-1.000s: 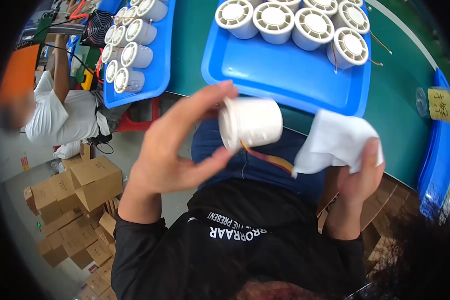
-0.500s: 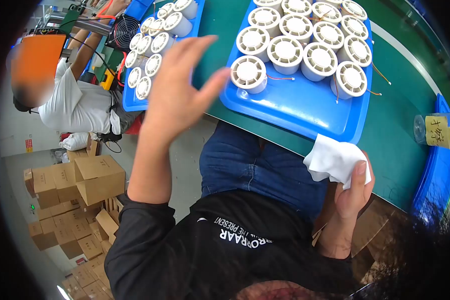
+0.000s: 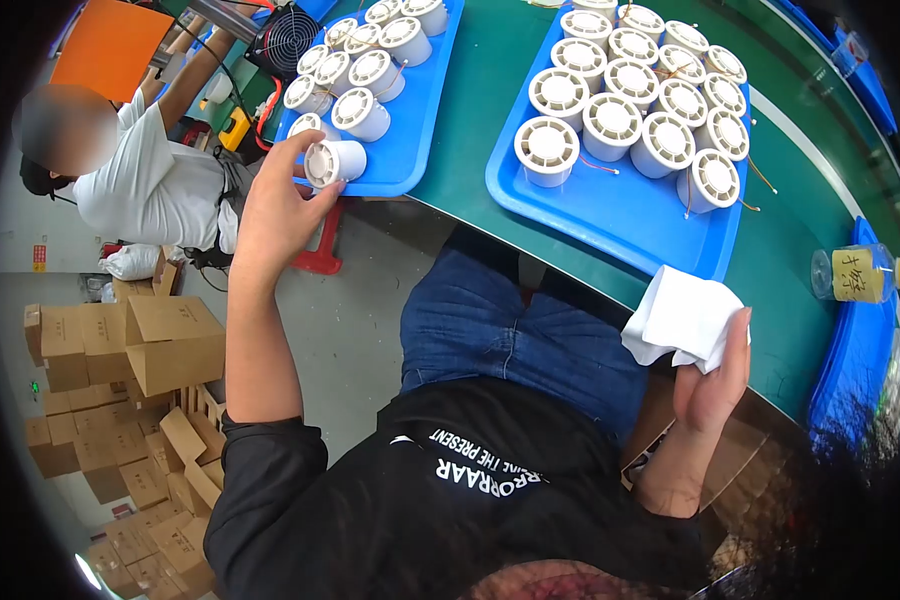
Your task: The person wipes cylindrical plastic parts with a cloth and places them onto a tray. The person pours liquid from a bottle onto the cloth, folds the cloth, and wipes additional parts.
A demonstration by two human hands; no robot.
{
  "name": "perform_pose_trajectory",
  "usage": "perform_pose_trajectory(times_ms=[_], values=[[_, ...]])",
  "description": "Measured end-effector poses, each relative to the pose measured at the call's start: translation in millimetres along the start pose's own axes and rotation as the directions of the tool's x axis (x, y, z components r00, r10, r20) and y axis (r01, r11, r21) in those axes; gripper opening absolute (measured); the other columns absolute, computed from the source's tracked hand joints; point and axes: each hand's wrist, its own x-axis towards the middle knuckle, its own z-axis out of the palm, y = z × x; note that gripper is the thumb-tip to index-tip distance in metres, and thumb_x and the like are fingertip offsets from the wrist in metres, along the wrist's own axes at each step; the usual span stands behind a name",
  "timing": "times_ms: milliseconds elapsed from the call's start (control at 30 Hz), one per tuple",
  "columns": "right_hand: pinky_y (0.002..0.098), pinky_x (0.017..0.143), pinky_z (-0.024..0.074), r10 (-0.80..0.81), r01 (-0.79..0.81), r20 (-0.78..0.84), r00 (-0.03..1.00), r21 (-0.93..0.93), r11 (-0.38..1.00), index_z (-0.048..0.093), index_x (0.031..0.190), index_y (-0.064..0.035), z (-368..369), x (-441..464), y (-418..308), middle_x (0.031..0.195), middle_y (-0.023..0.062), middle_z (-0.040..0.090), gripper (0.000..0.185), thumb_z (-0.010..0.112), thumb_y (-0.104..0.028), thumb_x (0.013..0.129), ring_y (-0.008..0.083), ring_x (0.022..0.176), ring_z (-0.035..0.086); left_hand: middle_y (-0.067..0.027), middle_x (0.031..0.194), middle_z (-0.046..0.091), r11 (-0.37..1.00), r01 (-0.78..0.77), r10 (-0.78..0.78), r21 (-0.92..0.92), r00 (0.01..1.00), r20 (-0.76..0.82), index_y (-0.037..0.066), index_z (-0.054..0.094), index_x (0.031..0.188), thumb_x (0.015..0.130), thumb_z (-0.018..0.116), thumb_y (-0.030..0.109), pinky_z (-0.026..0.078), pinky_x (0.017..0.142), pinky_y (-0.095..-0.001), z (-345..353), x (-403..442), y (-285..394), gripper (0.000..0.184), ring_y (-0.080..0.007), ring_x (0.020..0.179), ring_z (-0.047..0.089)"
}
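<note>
My left hand (image 3: 285, 200) has its thumb and fingers closed around a white cylindrical unit with a slotted, fan-like round top (image 3: 335, 163). That unit is at the near left corner of the left blue tray (image 3: 400, 170), beside several similar units; whether it touches the tray I cannot tell. In my right hand (image 3: 715, 385) is a crumpled white cloth (image 3: 685, 315), pinched above the table's front edge. The right blue tray (image 3: 640, 225) carries rows of the same white units (image 3: 547, 150), some with thin wires and small connectors trailing out.
The green table (image 3: 460, 190) runs under both trays. A clear bottle with a yellow label (image 3: 855, 275) lies at the right. Another person in a white shirt (image 3: 155, 185) works at the left near a black fan (image 3: 292, 42). Cardboard boxes (image 3: 175, 345) are stacked on the floor.
My left hand has moved left and away from the right tray, and has taken hold of a unit at the left tray. My right hand still holds the cloth, barely shifted.
</note>
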Motion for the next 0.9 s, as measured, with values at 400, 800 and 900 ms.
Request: perform_pose_trajectory(times_ms=[400,800,900], values=[[0.032,0.099,0.0445,0.031,0.052,0.229,0.973,-0.344,0.937,0.06,0.13,0.0035,73.1,-18.5,20.6,0.126,0.0113,0.065,0.043,0.041,-0.03,0.112,0.0173,0.113,0.06,-0.0104,0.117,0.066,0.686,-0.241,0.328,-0.687,0.945,-0.004,-0.003,0.064,0.127,0.068,0.086,0.002,0.057,0.092,-0.0315,32.6,-89.6,40.0,0.062,-0.0175,0.107,0.067],[0.0458,0.101,0.0445,-0.097,0.819,0.818,0.567,-0.546,0.174,0.054,0.135,0.0045,112.0,-77.6,26.6,0.124,0.0215,0.06,0.059,0.067,-0.035,0.093,0.0379,0.105,0.061,-0.0087,0.111,0.069,0.34,0.114,0.397,-0.934,0.883,0.252,-0.006,0.061,0.127,0.075,0.087,0.005,0.058,0.09,-0.0316,53.3,-138.9,73.9,0.059,-0.016,0.102,0.068],[0.0433,0.097,0.0454,0.065,0.668,0.795,0.603,-0.548,0.503,0.05,0.137,0.006,94.4,-70.8,40.9,0.122,0.0236,0.059,0.057,0.058,-0.038,0.102,0.0403,0.1,0.059,-0.0097,0.104,0.069,0.551,-0.38,0.653,-0.743,0.751,0.1,-0.002,0.069,0.115,0.064,0.088,0.005,0.057,0.08,-0.0341,34.7,-122.6,70.9,0.055,-0.0231,0.093,0.068]])
